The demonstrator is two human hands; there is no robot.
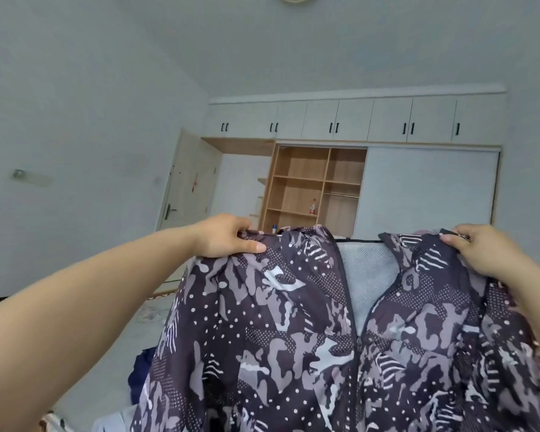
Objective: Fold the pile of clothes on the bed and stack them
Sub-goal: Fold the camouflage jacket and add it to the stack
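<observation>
A dark purple camouflage-patterned zip jacket (281, 338) hangs in the air in front of me, its front facing me, the zip partly undone and a pale mesh lining showing at the neck. My left hand (228, 236) pinches the jacket's left shoulder. My right hand (480, 251) grips the right shoulder at about the same height. A dark blue garment (142, 375) lies below on the left, mostly hidden behind the jacket. The bed and the rest of the pile are hidden.
A wardrobe (318, 188) with open wooden shelves and white sliding doors stands against the far wall, white cabinets above it. A small bottle (312, 207) sits on one shelf. A pale door (190, 188) is at the left.
</observation>
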